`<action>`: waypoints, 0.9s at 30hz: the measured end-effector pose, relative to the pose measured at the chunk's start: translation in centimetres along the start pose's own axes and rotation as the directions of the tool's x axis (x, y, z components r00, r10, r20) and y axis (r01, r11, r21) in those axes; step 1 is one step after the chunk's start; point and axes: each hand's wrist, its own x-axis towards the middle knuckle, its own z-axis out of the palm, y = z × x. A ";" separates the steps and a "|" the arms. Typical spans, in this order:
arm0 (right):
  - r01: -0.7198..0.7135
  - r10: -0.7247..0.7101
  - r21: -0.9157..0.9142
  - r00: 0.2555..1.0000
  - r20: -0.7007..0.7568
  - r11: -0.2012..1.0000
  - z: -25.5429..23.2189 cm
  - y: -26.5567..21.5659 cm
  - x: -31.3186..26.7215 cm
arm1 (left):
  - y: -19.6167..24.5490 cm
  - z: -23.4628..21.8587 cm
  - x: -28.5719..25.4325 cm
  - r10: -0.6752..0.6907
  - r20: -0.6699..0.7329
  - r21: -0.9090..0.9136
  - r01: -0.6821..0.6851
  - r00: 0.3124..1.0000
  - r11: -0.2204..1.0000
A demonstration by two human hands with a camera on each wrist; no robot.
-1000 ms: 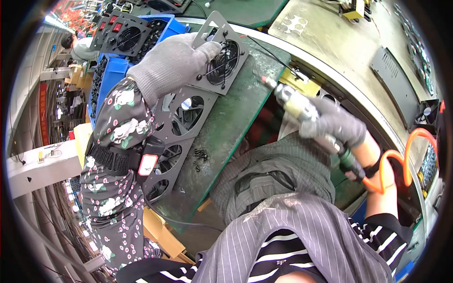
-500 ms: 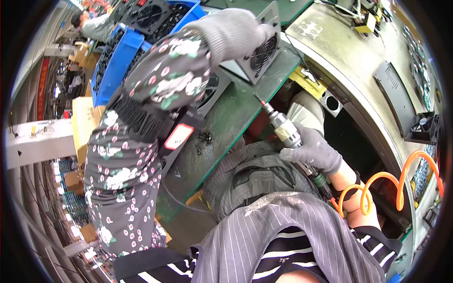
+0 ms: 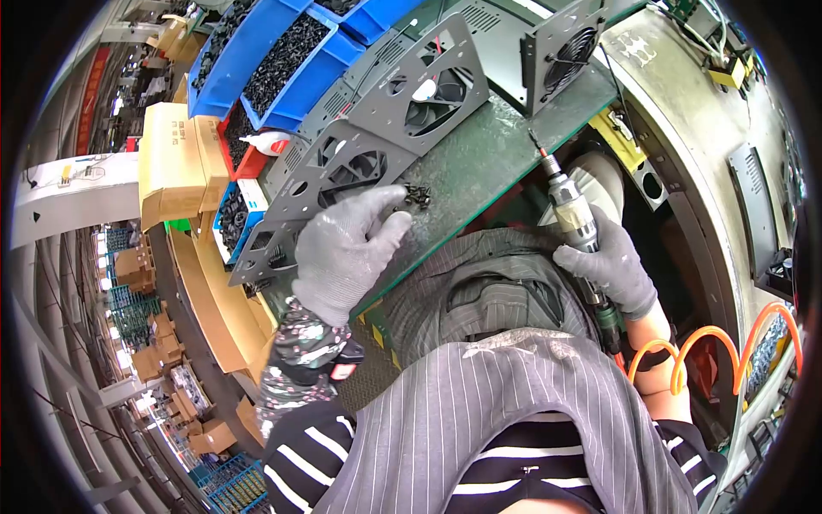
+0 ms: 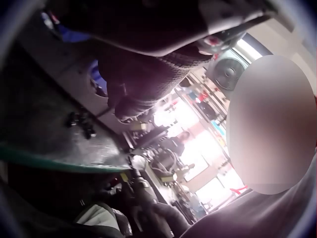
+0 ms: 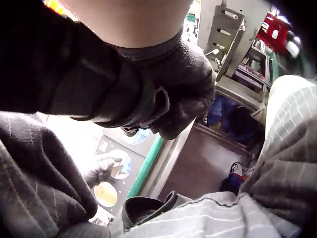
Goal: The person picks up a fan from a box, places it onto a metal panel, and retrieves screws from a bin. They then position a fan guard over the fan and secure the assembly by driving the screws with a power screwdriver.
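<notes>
My gloved left hand (image 3: 347,253) is over the green bench top (image 3: 467,176), its thumb and fingers parted beside a small pile of black screws (image 3: 417,196). The left wrist view shows those dark screws (image 4: 81,125) near the bench edge. Low over the lap, my gloved right hand (image 3: 612,265) grips an air screwdriver (image 3: 572,206), its bit pointing up toward the bench. Dark grey panels with fans (image 3: 432,90) lie in a row beyond the left hand. A separate fan panel (image 3: 561,60) stands upright at the bench's far end.
Blue bins (image 3: 287,73) of small black parts stand behind the panels, with cardboard boxes (image 3: 175,163) to the left. An orange coiled hose (image 3: 706,334) runs at the right. A metal table (image 3: 685,120) at right bears a slotted grey panel (image 3: 753,206).
My left hand has let go of the fan panel, leaving it standing at the far end, and has come back beside the screws. My right hand has lowered the screwdriver toward the lap.
</notes>
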 end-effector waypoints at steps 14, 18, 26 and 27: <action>-0.176 0.123 0.338 0.977 0.171 0.925 1.5 -1.7 -2.0 | -3.7 5.5 1.0 -0.064 -0.208 0.137 0.094 0.976 0.986; -0.204 0.076 0.357 0.937 0.340 0.912 2.4 -2.3 -2.1 | -3.7 5.6 0.8 -0.052 -0.245 0.165 0.094 0.968 0.982; -0.243 0.035 0.262 0.792 0.609 0.934 3.7 -5.8 -2.2 | -2.9 2.5 -1.2 -0.289 0.158 -0.749 0.305 0.944 0.588; -0.257 0.043 0.247 0.769 0.638 0.934 3.8 -6.6 -2.3 | -3.2 2.3 -1.4 -0.272 0.216 -0.781 0.333 0.938 0.528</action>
